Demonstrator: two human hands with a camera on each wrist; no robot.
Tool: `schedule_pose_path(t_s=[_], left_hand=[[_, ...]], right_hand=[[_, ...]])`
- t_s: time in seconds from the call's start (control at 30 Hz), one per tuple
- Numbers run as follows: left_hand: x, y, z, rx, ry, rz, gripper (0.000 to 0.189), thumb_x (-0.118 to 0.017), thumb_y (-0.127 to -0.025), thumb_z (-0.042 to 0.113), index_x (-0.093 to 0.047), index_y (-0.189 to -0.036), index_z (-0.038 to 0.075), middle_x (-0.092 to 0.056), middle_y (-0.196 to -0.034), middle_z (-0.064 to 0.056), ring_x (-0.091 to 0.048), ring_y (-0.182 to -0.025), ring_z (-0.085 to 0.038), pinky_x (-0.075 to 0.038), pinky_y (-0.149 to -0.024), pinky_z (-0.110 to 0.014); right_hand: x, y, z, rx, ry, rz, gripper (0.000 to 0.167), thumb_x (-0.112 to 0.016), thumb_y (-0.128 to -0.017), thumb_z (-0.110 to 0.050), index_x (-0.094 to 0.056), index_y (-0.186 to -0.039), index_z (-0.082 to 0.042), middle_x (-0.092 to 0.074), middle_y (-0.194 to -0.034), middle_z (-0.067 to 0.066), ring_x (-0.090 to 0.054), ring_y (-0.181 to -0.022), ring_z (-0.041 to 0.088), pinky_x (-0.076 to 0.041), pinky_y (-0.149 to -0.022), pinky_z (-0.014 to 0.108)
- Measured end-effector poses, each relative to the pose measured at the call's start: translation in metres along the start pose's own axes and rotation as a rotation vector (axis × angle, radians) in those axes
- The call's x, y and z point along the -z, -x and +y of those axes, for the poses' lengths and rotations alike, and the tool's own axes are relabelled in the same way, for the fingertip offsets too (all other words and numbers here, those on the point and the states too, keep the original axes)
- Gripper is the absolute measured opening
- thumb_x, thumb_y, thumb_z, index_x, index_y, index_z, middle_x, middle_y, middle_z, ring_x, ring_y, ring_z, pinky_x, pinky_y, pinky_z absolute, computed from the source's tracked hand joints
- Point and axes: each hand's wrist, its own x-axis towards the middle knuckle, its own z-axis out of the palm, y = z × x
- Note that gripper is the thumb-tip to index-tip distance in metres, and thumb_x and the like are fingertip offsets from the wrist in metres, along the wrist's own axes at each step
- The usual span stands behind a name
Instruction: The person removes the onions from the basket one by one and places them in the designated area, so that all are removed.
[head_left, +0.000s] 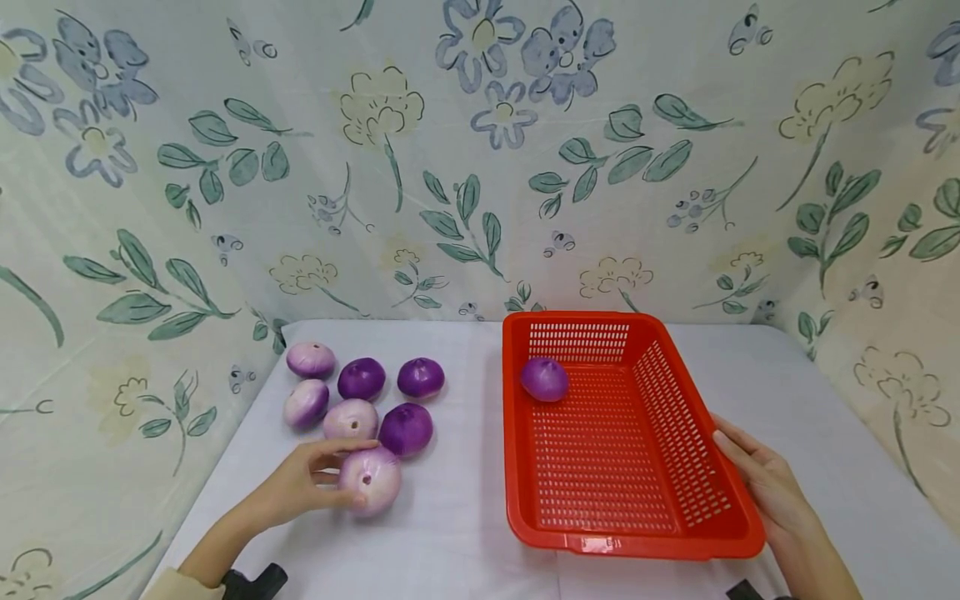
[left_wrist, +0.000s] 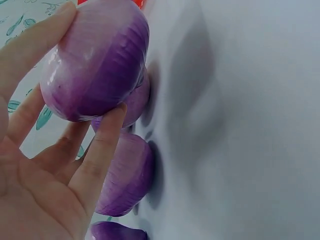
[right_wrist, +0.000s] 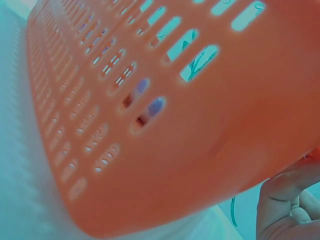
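My left hand (head_left: 307,483) holds a pale purple onion (head_left: 372,481) between thumb and fingertips. In the left wrist view that onion (left_wrist: 100,60) is raised over the white cloth, with a shadow to its side. Just beyond it lie several more onions, some pale and some deep purple, such as the dark one (head_left: 406,431) right behind. On the right, my right hand (head_left: 768,479) grips the side rim of a red plastic basket (head_left: 512,467). One purple onion (head_left: 545,379) sits inside, near the basket's far left corner. The right wrist view shows curled fingers (right_wrist: 285,192) at the rim.
A white cloth (head_left: 465,517) covers the table. Floral fabric (head_left: 480,192) hangs behind it and along both sides. The basket's slotted walls stand up between its inside and the onion group on the left.
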Motion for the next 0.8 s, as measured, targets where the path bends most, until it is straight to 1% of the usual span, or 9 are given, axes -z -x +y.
schedule_pose_path(t_s=[0.1, 0.3, 0.37, 0.57, 0.7, 0.8], left_hand=[[-0.0009, 0.002, -0.0034, 0.004, -0.005, -0.007, 0.06, -0.084, -0.081, 0.013, -0.061, -0.135, 0.004, -0.06, -0.134, -0.016, -0.064, -0.106, -0.016, -0.056, -0.087, -0.033], [-0.002, 0.0051, -0.0076, 0.025, -0.028, -0.012, 0.06, -0.085, -0.08, 0.016, -0.062, -0.134, 0.005, -0.063, -0.133, -0.01, -0.064, -0.106, -0.015, -0.056, -0.086, -0.032], [-0.0025, 0.0058, -0.0086, 0.013, -0.039, -0.011, 0.06, -0.085, -0.08, 0.017, -0.062, -0.134, 0.006, -0.063, -0.132, -0.009, -0.064, -0.106, -0.015, -0.056, -0.086, -0.032], [-0.0052, 0.0077, -0.009, -0.022, -0.049, -0.01, 0.06, -0.085, -0.08, 0.017, -0.062, -0.134, 0.005, -0.063, -0.131, -0.013, -0.064, -0.107, -0.014, -0.056, -0.085, -0.032], [-0.006, 0.0087, -0.0091, -0.006, -0.069, 0.0, 0.06, -0.086, -0.08, 0.019, -0.063, -0.133, 0.007, -0.064, -0.13, -0.01, -0.064, -0.106, -0.014, -0.056, -0.085, -0.031], [-0.006, 0.0093, -0.0098, -0.013, -0.081, 0.006, 0.06, -0.086, -0.079, 0.02, -0.063, -0.133, 0.007, -0.065, -0.13, -0.009, -0.064, -0.108, -0.014, -0.056, -0.086, -0.031]], right_hand=[[-0.0001, 0.0002, 0.0, 0.01, -0.005, -0.013, 0.026, -0.058, -0.102, -0.016, -0.077, -0.107, -0.033, -0.072, -0.11, -0.01, -0.068, -0.098, 0.009, -0.058, -0.082, 0.03], [-0.0004, 0.0005, -0.0003, 0.019, -0.011, -0.025, 0.026, -0.057, -0.103, -0.016, -0.077, -0.108, -0.032, -0.072, -0.11, -0.009, -0.069, -0.098, 0.009, -0.058, -0.082, 0.03], [-0.0004, 0.0004, -0.0003, 0.019, -0.011, -0.024, 0.026, -0.057, -0.103, -0.016, -0.077, -0.108, -0.032, -0.072, -0.11, -0.009, -0.069, -0.098, 0.01, -0.058, -0.082, 0.03], [-0.0001, 0.0004, -0.0003, 0.023, -0.016, -0.032, 0.026, -0.057, -0.103, -0.016, -0.077, -0.108, -0.032, -0.072, -0.111, -0.009, -0.069, -0.099, 0.01, -0.058, -0.082, 0.03], [0.0002, 0.0002, -0.0003, 0.02, -0.01, -0.029, 0.026, -0.057, -0.103, -0.016, -0.077, -0.108, -0.032, -0.072, -0.11, -0.009, -0.069, -0.098, 0.01, -0.058, -0.082, 0.03], [0.0003, -0.0001, -0.0003, 0.016, -0.011, -0.025, 0.026, -0.057, -0.103, -0.016, -0.077, -0.108, -0.032, -0.072, -0.11, -0.009, -0.069, -0.098, 0.01, -0.058, -0.083, 0.03]])
